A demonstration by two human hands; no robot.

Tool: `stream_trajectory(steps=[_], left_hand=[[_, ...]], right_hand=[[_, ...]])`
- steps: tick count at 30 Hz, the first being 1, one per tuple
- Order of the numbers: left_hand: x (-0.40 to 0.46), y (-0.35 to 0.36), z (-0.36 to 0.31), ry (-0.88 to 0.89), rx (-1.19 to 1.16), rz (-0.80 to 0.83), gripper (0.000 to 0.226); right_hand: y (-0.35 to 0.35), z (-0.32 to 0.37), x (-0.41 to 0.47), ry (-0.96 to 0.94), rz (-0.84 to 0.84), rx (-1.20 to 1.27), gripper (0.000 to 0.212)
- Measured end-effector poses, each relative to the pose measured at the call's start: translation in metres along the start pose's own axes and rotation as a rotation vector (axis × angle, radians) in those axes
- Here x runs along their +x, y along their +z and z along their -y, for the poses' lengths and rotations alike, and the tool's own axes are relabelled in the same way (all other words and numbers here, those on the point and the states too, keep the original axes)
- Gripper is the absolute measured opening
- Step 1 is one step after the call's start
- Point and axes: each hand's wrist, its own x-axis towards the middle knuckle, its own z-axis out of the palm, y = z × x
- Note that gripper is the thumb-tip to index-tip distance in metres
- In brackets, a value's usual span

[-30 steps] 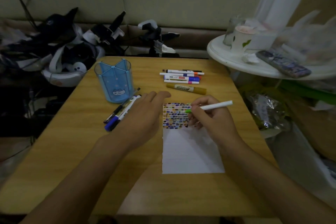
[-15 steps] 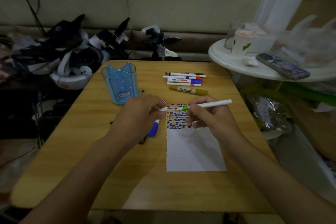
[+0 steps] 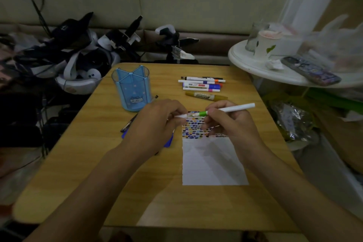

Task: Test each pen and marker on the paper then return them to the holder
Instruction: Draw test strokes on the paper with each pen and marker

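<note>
over the paper [image 3: 214,161] the right hand [image 3: 233,124] grips the green marker [image 3: 227,109], long axis left-right, tip toward the cap [image 3: 181,116] pinched by the left hand [image 3: 157,122]; empty holder [image 3: 130,88] beyond-left on the worktop [image 3: 88,163].

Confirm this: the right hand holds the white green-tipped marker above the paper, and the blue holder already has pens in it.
One error: the blue plastic pen holder stands empty in the head view. The right hand does hold the white green-tipped marker above the paper.

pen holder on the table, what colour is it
Translucent light blue pen holder with a small cat face near its base, seen in the head view.
</note>
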Motion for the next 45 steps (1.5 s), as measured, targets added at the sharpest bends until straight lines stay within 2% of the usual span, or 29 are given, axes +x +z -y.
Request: stream_trajectory(steps=[9,20,30,33,39,43,45], left_hand=[[-0.003,0.002,-0.002,0.046,-0.004,0.018,0.016],[-0.006,0.000,-0.002,-0.023,-0.027,-0.006,0.010],[-0.011,-0.008,0.002,-0.035,0.037,-0.012,0.016],[-0.014,-0.013,0.004,-0.021,0.011,-0.027,0.027],[-0.018,-0.009,0.001,0.032,0.060,0.007,0.028],[-0.014,-0.008,0.010,-0.054,0.040,0.045,0.014],[-0.013,-0.011,0.018,-0.120,0.075,0.055,0.020]], right_hand=[[0.004,-0.003,-0.001,-0.010,0.074,-0.035,0.001],[0.012,-0.010,0.000,0.002,0.082,-0.018,0.007],[0.025,-0.015,0.003,0.049,0.128,0.013,0.009],[0.025,-0.010,0.008,0.047,0.137,-0.018,0.011],[0.028,-0.012,0.015,0.028,0.201,-0.182,0.023],[0.029,-0.017,0.024,0.029,0.243,-0.251,0.025],[0.025,-0.018,0.033,0.013,0.201,-0.307,0.023]])
